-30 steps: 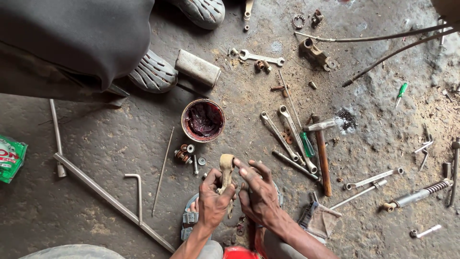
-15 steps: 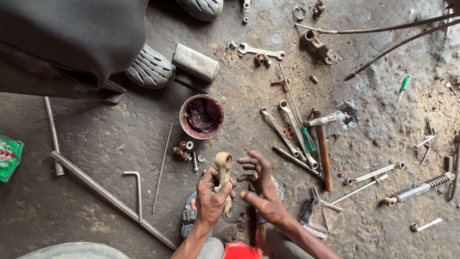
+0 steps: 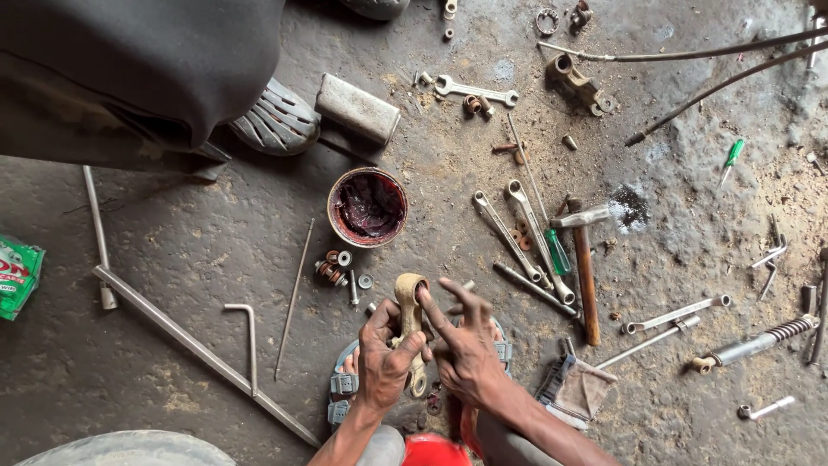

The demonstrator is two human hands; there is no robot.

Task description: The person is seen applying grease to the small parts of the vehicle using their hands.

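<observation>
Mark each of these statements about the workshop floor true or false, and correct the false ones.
1. The left hand holds a tan metal link with a ring end. True.
2. The round tin holds clear water. False: it holds dark red grease.
3. The hammer lies on the floor, right of the tin. True.
4. The right hand grips the green screwdriver. False: the screwdriver lies far off on the floor.
5. The spanners hang from a wall. False: they lie on the floor.
</observation>
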